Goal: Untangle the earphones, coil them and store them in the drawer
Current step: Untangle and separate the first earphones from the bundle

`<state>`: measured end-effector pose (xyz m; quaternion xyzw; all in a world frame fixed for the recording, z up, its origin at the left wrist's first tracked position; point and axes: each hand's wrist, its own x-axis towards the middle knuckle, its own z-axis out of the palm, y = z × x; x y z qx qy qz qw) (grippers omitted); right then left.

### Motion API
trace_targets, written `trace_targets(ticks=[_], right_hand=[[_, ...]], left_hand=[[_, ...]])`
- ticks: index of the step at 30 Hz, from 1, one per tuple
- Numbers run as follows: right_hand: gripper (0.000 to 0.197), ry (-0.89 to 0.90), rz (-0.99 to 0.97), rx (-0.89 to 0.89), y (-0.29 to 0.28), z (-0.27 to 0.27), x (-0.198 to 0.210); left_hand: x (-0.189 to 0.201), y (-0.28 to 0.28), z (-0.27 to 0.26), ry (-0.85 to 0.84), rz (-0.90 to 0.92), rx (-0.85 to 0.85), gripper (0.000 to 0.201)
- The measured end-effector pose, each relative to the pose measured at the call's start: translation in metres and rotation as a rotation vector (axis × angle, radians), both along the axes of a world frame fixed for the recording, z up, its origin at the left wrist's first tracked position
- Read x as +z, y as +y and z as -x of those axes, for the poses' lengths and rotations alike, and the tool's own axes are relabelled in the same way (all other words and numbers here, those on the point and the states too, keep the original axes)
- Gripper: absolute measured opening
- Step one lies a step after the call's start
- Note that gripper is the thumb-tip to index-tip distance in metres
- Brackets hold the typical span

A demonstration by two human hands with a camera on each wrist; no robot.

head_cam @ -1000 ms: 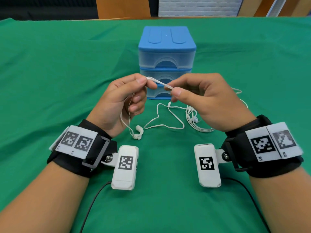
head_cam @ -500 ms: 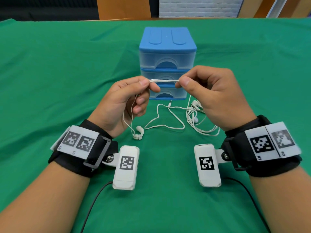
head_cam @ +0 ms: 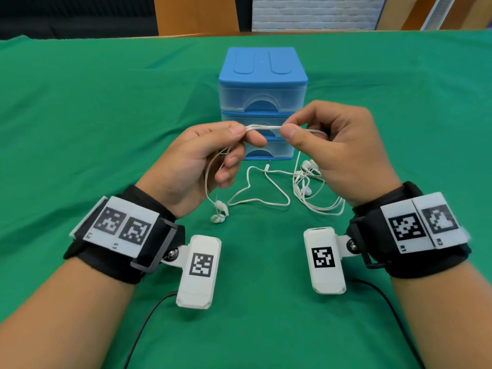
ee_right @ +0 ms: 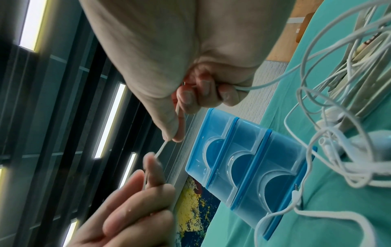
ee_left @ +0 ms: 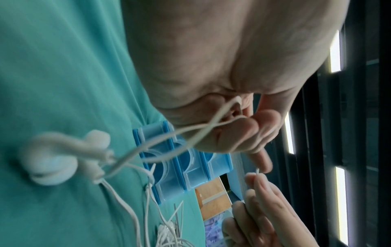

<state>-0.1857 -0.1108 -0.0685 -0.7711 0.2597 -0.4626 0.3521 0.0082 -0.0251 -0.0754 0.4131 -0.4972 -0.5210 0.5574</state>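
White earphones' cable (head_cam: 263, 127) runs taut between both hands above the green cloth, in front of the blue drawer unit (head_cam: 263, 102). My left hand (head_cam: 213, 153) pinches one end of that stretch between thumb and forefinger; two earbuds (head_cam: 219, 211) dangle from it down to the cloth, seen close in the left wrist view as earbuds (ee_left: 63, 157). My right hand (head_cam: 327, 145) pinches the other end, and the cable (ee_right: 264, 84) leaves its curled fingers toward a tangled pile (head_cam: 314, 185) on the cloth. All three drawers (ee_right: 249, 167) are closed.
A loose cable loop with the jack plug (head_cam: 268, 165) lies on the green tablecloth (head_cam: 106, 115) between the hands and the drawer unit. Black camera leads trail from both wrists toward the near edge. Wooden furniture and a white brick wall stand beyond the table's far edge.
Both hands have risen and moved apart, so the pinched stretch of cable has lengthened and levelled. The right hand lifted off the tangled pile, now exposed on the cloth.
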Motion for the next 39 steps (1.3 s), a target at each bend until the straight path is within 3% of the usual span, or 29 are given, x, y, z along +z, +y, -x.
trace_targets(ticks=[4, 8, 20, 22, 26, 28, 31, 34, 39], right_hand=[[0.014, -0.006, 0.004, -0.005, -0.001, 0.001, 0.000], [0.014, 0.004, -0.004, 0.014, -0.001, 0.001, -0.001], [0.017, -0.112, 0.009, -0.225, -0.011, 0.004, -0.004], [0.019, 0.010, -0.036, -0.164, -0.013, 0.004, -0.006], [0.019, 0.479, -0.130, 0.075, -0.007, -0.005, -0.004], [0.016, 0.627, -0.148, 0.172, -0.001, -0.012, -0.001], [0.038, 0.790, -0.125, 0.272, 0.003, -0.023, 0.005], [0.050, 1.048, 0.016, 0.287, 0.007, -0.035, 0.007], [0.028, 1.234, 0.101, 0.170, 0.001, -0.031, 0.007]], left_hand=[[0.010, -0.001, 0.004, -0.057, -0.051, -0.072, 0.035], [0.011, -0.006, 0.009, -0.065, -0.092, -0.090, 0.029], [-0.005, -0.005, -0.009, 0.176, -0.085, -0.195, 0.028], [-0.006, -0.004, -0.011, 0.232, -0.067, -0.186, 0.027], [-0.006, -0.002, -0.015, 0.342, -0.030, -0.155, 0.029], [-0.007, -0.001, -0.015, 0.337, -0.017, -0.131, 0.029], [-0.008, -0.002, -0.013, 0.320, -0.008, -0.112, 0.029], [-0.008, -0.002, -0.012, 0.328, -0.004, -0.105, 0.029], [-0.009, 0.000, -0.011, 0.330, 0.000, -0.104, 0.029]])
